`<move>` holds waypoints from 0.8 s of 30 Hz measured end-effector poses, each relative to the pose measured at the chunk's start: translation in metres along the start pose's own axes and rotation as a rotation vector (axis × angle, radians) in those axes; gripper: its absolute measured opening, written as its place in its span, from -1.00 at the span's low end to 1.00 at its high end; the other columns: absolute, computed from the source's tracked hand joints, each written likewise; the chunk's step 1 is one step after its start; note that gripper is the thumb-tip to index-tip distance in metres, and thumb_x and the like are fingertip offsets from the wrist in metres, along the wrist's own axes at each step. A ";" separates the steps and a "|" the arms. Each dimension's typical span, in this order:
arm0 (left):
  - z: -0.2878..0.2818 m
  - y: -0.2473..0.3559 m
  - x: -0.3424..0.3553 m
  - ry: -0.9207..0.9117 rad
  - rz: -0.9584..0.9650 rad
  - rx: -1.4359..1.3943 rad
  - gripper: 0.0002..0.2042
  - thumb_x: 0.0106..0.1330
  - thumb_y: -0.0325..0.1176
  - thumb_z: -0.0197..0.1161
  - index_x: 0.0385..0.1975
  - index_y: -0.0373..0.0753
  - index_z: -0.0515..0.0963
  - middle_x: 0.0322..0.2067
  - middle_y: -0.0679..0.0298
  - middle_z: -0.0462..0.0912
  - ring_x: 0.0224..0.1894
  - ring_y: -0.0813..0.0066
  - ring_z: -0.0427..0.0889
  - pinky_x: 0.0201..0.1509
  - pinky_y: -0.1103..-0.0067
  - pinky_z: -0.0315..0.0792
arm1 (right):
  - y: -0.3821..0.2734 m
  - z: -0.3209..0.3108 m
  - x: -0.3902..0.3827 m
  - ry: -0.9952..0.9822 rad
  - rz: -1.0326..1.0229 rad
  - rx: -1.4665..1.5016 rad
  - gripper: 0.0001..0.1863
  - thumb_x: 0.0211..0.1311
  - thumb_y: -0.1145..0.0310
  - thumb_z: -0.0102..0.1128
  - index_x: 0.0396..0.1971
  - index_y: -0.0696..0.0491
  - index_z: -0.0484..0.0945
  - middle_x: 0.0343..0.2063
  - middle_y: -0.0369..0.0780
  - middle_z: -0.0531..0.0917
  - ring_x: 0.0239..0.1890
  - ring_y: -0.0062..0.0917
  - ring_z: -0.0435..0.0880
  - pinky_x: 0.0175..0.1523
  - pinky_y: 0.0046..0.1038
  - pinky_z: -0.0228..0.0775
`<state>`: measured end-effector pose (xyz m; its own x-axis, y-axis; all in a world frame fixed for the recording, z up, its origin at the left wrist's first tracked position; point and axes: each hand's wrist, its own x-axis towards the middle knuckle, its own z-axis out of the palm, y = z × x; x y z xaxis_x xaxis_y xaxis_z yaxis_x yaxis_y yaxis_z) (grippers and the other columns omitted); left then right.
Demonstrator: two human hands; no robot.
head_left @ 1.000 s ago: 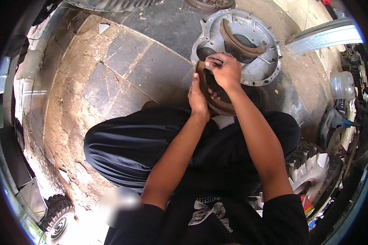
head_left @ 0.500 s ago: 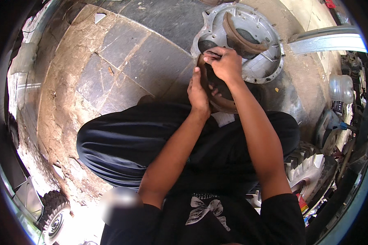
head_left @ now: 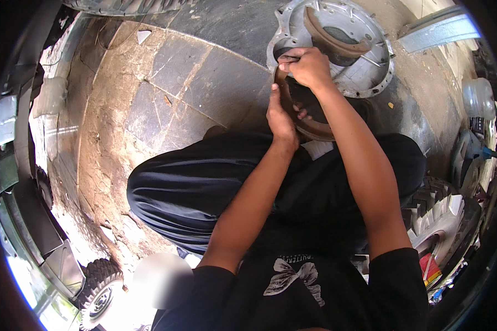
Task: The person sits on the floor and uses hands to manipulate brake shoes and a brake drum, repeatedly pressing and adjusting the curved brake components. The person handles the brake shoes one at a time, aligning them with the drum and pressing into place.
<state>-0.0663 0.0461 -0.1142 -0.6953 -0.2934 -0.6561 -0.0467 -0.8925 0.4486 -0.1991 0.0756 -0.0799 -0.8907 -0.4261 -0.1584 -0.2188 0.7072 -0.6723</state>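
Observation:
A rusty, curved brake shoe [head_left: 317, 131] is held upright on edge just in front of my lap. My left hand [head_left: 282, 120] grips its left side, the thumb along the outside and fingertips showing inside the curve. My right hand [head_left: 311, 68] is closed at the shoe's upper end, pinching a small dark piece that I cannot make out. Just beyond lies a round grey metal housing [head_left: 385, 66] with bolt holes round its rim. A second rusty brake shoe [head_left: 323, 37] rests inside the housing.
Grey floor tiles [head_left: 221, 77] stretch to the left, bordered by dirt-covered ground [head_left: 105, 127]. At the right are a metal channel [head_left: 439, 33], a clear plastic jar [head_left: 477, 98] and a chunky-treaded tyre [head_left: 439, 207]. Another wheel [head_left: 100, 292] stands at the lower left.
The whole view has shifted, so everything sits farther right and slightly higher. My hands keep nearly the same places on the brake shoe, the right still at its upper end.

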 end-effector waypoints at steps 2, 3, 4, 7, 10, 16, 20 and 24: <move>0.001 0.004 -0.004 0.025 -0.019 0.019 -0.43 0.40 0.35 0.01 -0.08 -0.11 0.44 -0.49 0.33 0.31 -0.49 0.41 0.33 -0.36 0.38 0.39 | 0.005 0.001 -0.002 -0.024 0.018 -0.002 -0.77 0.03 0.18 0.54 -0.27 -0.13 0.84 -0.28 -0.34 0.83 -0.19 -0.46 0.81 0.01 -0.45 0.58; 0.005 0.003 -0.006 0.039 -0.016 0.023 -0.43 0.41 0.35 0.00 -0.08 -0.12 0.44 -0.49 0.33 0.31 -0.49 0.41 0.33 -0.35 0.38 0.39 | 0.009 -0.003 -0.003 -0.033 -0.004 -0.017 -0.76 0.03 0.18 0.54 -0.27 -0.13 0.84 -0.28 -0.33 0.83 -0.19 -0.46 0.81 0.01 -0.45 0.58; 0.008 0.001 -0.007 0.053 -0.013 0.020 -0.42 0.41 0.35 -0.01 -0.09 -0.13 0.44 -0.49 0.33 0.31 -0.48 0.41 0.34 -0.35 0.39 0.39 | 0.014 -0.008 -0.004 -0.044 -0.030 -0.039 -0.76 0.04 0.18 0.54 -0.26 -0.13 0.83 -0.28 -0.33 0.83 -0.18 -0.47 0.81 0.01 -0.45 0.58; 0.005 0.002 -0.005 0.052 -0.030 0.006 -0.39 0.38 0.37 0.01 -0.08 -0.15 0.43 -0.47 0.32 0.32 -0.47 0.39 0.34 -0.31 0.37 0.39 | 0.019 -0.013 -0.007 0.019 -0.018 0.110 -0.70 0.05 0.18 0.54 -0.19 -0.09 0.81 -0.27 -0.25 0.83 -0.15 -0.44 0.81 0.02 -0.44 0.58; 0.001 0.003 -0.002 -0.088 0.013 -0.059 -0.43 0.35 0.39 0.05 -0.15 -0.08 0.43 -0.50 0.34 0.34 -0.45 0.39 0.36 -0.27 0.36 0.40 | 0.024 -0.036 -0.009 0.125 -0.072 0.260 -0.64 0.08 0.18 0.55 -0.13 -0.01 0.78 -0.24 -0.21 0.83 -0.16 -0.38 0.81 0.00 -0.40 0.57; 0.010 0.046 -0.039 -0.267 0.273 0.074 -0.34 0.32 0.40 0.05 0.15 -0.03 0.42 -0.55 0.34 0.33 -0.53 0.37 0.37 -0.35 0.30 0.40 | -0.015 -0.122 -0.076 0.163 -0.276 0.706 -0.69 0.25 0.45 0.43 -0.02 0.17 0.68 -0.18 -0.25 0.77 -0.11 -0.61 0.72 0.08 -0.54 0.56; 0.028 0.091 -0.070 -0.394 0.571 0.144 -0.37 0.36 0.34 0.01 0.23 0.02 0.38 -0.61 0.31 0.36 -0.63 0.35 0.36 -0.33 0.29 0.42 | 0.020 -0.105 -0.105 0.069 -0.005 0.940 -0.68 0.29 0.39 0.42 0.01 0.10 0.67 -0.15 -0.30 0.76 -0.12 -0.62 0.71 -0.05 -0.56 0.52; 0.046 0.113 -0.106 -0.301 0.781 0.035 -0.47 0.34 0.27 0.06 0.14 0.08 0.43 -0.56 0.35 0.31 -0.60 0.46 0.33 -0.31 0.34 0.36 | 0.011 -0.094 -0.088 0.201 0.109 1.152 -0.73 0.35 0.32 0.37 -0.02 0.07 0.65 -0.14 -0.30 0.73 -0.11 -0.59 0.71 0.00 -0.51 0.49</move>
<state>-0.0308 -0.0080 0.0343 -0.6984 -0.7147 0.0384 0.5090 -0.4582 0.7287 -0.1601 0.1739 -0.0049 -0.9519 -0.2253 -0.2076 0.2604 -0.2379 -0.9357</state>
